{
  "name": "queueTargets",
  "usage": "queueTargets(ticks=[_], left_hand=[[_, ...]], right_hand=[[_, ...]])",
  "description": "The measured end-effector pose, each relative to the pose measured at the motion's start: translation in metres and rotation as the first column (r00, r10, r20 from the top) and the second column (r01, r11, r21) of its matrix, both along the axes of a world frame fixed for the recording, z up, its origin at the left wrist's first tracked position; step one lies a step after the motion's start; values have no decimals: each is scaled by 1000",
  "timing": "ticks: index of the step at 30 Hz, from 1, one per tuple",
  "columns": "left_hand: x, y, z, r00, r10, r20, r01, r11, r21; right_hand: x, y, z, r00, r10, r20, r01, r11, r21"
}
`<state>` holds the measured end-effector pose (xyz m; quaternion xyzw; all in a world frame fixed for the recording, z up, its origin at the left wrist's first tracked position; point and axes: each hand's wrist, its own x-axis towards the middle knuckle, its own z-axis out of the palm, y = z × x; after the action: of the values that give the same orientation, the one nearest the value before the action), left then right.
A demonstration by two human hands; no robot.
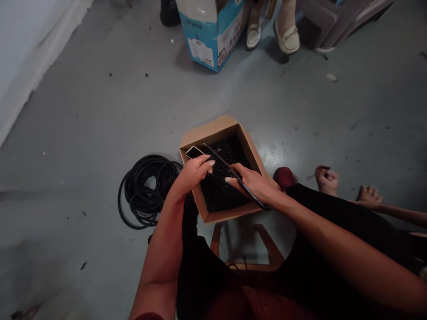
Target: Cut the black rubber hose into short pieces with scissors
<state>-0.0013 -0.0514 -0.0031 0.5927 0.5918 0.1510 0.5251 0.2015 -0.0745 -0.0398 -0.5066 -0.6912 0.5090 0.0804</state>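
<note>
My left hand point(197, 171) is closed over the cardboard box, pinching a short black piece point(213, 156) between thumb and fingers. My right hand point(251, 182) grips a long, thin knife-like tool point(224, 161). Its dark narrow blade points up and left, close to the black piece, and its black handle runs back under my palm. Whether blade and piece touch, I cannot tell. Below both hands, the open cardboard box point(255, 153) holds a heap of small black pieces point(222, 189). A small open-topped container point(194, 152) sits in its upper left corner.
A coil of black hose or cable point(147, 191) lies on the floor left of the box. Ahead stand a blue carton point(203, 33), another person's feet in light shoes point(287, 38) and a grey plastic stool point(330, 22). Someone's bare foot point(327, 180) is at right.
</note>
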Motion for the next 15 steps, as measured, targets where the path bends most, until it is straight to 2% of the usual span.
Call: queueTargets(ticks=[3, 6, 10, 15], left_hand=[[2, -3, -3, 983, -27, -183, 47, 993, 109], [7, -6, -6, 946, -40, -322, 95, 983, 155], [15, -11, -11, 846, -78, -527, 194, 967, 168], [20, -14, -13, 748, -109, -655, 270, 951, 149]], right_hand=[[-1, -1, 0, 1000, -2, -3, 2, 998, -63], [-2, -1, 1, 1000, 6, 6, -6, 995, -97], [-4, 0, 5, 1000, 5, 6, -4, 988, -152], [-5, 0, 2, 1000, 16, 2, -16, 988, -151]])
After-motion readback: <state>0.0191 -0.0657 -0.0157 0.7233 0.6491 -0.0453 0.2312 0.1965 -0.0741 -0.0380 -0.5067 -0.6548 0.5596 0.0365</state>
